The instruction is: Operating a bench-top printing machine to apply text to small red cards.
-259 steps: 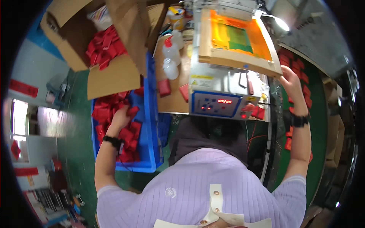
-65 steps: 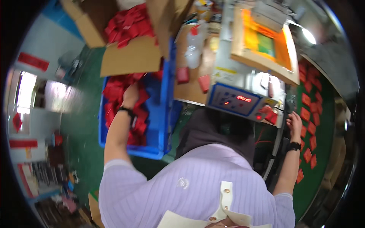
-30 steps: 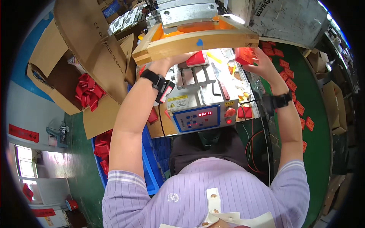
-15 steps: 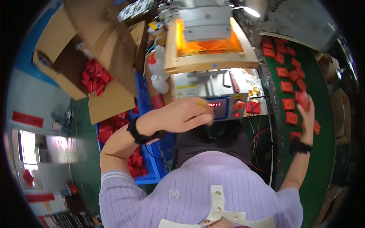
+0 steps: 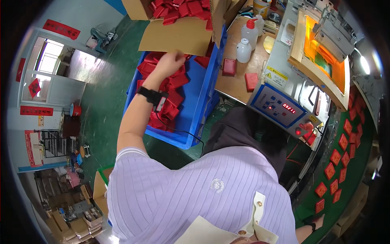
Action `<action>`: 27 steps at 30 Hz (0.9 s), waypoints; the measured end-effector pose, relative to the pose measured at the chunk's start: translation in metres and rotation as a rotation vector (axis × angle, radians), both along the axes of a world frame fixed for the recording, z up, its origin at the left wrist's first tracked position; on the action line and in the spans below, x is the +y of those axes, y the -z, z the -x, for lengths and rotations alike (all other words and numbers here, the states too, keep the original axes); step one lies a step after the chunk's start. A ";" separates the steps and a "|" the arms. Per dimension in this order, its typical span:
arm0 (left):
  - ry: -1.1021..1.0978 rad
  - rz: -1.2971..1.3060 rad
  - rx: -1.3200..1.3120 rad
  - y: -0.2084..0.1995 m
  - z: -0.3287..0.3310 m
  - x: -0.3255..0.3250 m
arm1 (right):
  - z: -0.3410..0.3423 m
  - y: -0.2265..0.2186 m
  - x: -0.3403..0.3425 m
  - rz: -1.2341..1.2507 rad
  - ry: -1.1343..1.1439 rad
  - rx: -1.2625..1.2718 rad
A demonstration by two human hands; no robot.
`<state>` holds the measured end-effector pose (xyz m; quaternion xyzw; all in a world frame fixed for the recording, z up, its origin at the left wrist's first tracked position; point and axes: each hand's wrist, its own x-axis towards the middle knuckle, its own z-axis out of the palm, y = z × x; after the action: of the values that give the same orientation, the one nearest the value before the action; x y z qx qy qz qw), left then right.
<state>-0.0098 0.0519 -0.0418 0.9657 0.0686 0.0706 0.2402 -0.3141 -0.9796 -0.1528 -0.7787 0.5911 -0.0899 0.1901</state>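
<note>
The left hand (image 5: pixel 171 63) is over the far end of the blue crate (image 5: pixel 196 103), its fingers loosely curled, at the heap of red cases (image 5: pixel 174 98); whether it grips one cannot be told from this angle. The right hand (image 5: pixel 319 222) shows only in part, low at the right beside the green surface (image 5: pixel 306 203), too small to tell whether it is free or holding something.

The red cases in the crate lie at mixed angles, crowded along its left side, with bare blue bottom along its right. More fill the cardboard box (image 5: pixel 174 37), whose flap overhangs the crate's far edge. On the desk (image 5: pixel 233 86), a darker red case (image 5: pixel 229 67) lies near the left edge and a brighter red case (image 5: pixel 251 82) nearer the front edge, both with long axes running front to back. Patterned red cases (image 5: pixel 343 141) lie flat in loose, slanting rows on the green surface.
</note>
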 end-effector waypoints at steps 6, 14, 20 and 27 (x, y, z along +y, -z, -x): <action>-0.021 -0.417 0.466 0.120 0.010 0.051 | -0.169 -0.072 0.089 -0.047 -0.541 -0.391; -0.038 -0.438 0.684 0.118 0.015 0.022 | -0.345 -0.120 0.205 -0.128 -0.972 -0.665; -0.048 -0.198 0.180 0.096 0.010 0.023 | -0.421 -0.173 0.353 -0.124 -1.369 -0.572; -0.220 0.708 0.017 0.033 -0.019 -0.006 | -0.487 -0.209 0.471 -0.108 -1.843 -0.441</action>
<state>0.0091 0.0459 -0.0745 0.8101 0.1942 0.0598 0.5500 0.1724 -0.5088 0.0564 -0.8942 -0.3023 -0.0221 0.3294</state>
